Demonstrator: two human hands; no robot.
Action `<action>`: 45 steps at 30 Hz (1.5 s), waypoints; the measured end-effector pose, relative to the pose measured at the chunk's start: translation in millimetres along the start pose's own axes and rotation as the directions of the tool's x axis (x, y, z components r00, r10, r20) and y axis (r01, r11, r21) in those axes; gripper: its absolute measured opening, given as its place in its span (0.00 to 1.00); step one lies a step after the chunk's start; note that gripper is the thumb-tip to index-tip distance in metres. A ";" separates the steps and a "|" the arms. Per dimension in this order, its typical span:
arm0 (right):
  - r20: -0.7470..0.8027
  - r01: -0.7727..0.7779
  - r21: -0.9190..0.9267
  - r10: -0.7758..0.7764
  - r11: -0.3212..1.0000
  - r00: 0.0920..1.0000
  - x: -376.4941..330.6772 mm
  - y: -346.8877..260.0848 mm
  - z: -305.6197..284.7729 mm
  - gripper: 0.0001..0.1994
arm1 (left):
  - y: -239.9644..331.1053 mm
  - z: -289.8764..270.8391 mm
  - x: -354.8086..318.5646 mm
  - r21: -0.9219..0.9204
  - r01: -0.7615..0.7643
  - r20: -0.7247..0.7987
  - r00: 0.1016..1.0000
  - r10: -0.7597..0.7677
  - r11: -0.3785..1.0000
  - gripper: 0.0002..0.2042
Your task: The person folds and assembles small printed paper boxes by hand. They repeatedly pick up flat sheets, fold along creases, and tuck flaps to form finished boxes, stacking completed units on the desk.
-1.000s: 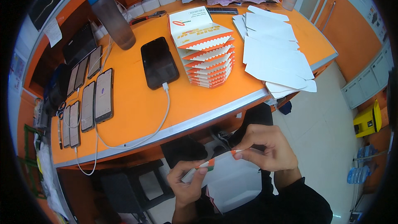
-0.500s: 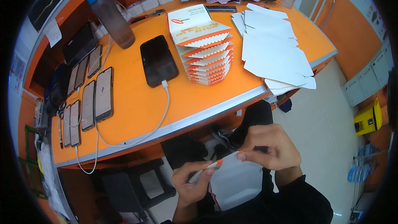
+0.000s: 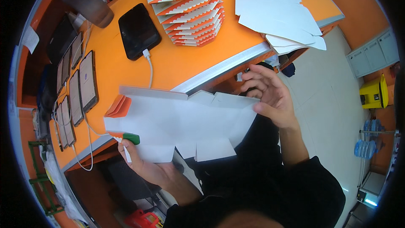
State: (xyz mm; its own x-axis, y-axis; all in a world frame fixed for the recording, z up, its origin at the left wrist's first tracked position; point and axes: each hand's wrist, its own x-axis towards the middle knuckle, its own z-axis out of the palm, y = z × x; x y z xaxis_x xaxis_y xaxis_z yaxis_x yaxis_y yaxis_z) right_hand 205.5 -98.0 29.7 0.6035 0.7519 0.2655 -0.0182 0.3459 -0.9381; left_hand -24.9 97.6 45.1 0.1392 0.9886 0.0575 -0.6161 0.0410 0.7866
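Observation:
I hold a flat white die-cut carton blank [image 3: 177, 122] spread wide in front of me, white side up, with orange flaps showing at its left end. My left hand [image 3: 145, 166] grips its lower left edge from beneath, by a green and orange printed patch. My right hand [image 3: 270, 97] holds the blank's right end with thumb on the edge and fingers spread. The blank hangs over the front edge of the orange table [image 3: 185, 63].
On the table lie a fanned stack of orange-and-white folded cartons [image 3: 190, 12], a pile of white blanks [image 3: 278, 12], a black phone on a white cable [image 3: 138, 31], a row of phones [image 3: 76, 93] at the left and a dark bottle [image 3: 84, 2]. A yellow box [image 3: 373, 93] stands on the floor at right.
The blank, held low and edge-on between both hands before, is now raised and spread flat toward the table edge. My hands have moved apart, and the view has tilted down and closer.

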 end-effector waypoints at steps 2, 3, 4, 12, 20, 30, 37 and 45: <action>-0.176 0.063 -0.252 -0.110 0.966 0.978 -3.2 7.4 1.9 0.34 | 0.1 -3.9 -0.2 -0.031 0.030 -0.003 1.000 -0.030 0.999 0.18; -0.203 0.059 -0.299 -0.124 0.952 0.971 -6.2 10.4 1.5 0.33 | 1.1 -4.6 0.1 -0.031 0.031 -0.005 1.000 -0.031 0.999 0.18; -0.228 0.053 -0.346 -0.139 0.937 0.964 -10.5 13.4 0.9 0.32 | 2.1 -4.8 0.3 -0.031 0.032 -0.007 0.999 -0.032 0.999 0.18; -0.175 -0.109 -0.466 0.029 0.878 0.984 -25.5 -10.6 14.9 0.18 | 5.3 0.8 -0.1 -0.090 0.078 0.020 0.997 -0.077 0.993 0.17; 0.244 0.357 -0.859 -0.320 0.366 0.916 -19.0 -18.2 24.3 0.10 | 7.7 2.1 -0.6 -0.106 0.086 0.019 0.996 -0.085 0.991 0.16; 0.160 0.210 -0.786 -0.137 0.581 0.978 3.2 -43.3 42.9 0.14 | 4.9 7.2 -8.7 -0.013 0.089 0.212 0.974 -0.084 0.996 0.13; 0.256 0.261 -0.664 -0.114 0.701 0.960 3.3 -45.3 36.4 0.11 | 8.6 9.5 -9.0 -0.037 0.107 0.264 0.960 -0.093 0.994 0.15; 0.030 0.038 -0.628 -0.025 0.777 0.999 -28.5 -71.6 -5.6 0.15 | 15.6 41.1 -19.4 -0.053 0.145 0.427 0.898 -0.108 0.988 0.36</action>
State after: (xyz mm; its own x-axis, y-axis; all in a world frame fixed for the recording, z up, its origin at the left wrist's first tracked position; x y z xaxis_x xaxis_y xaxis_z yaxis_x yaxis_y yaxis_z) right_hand 194.0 -147.3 88.1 0.5794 0.7598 0.2950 0.5095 -0.0552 -0.8587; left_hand -5.4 73.1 81.6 0.5230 0.8209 0.2291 -0.6298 0.1910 0.7529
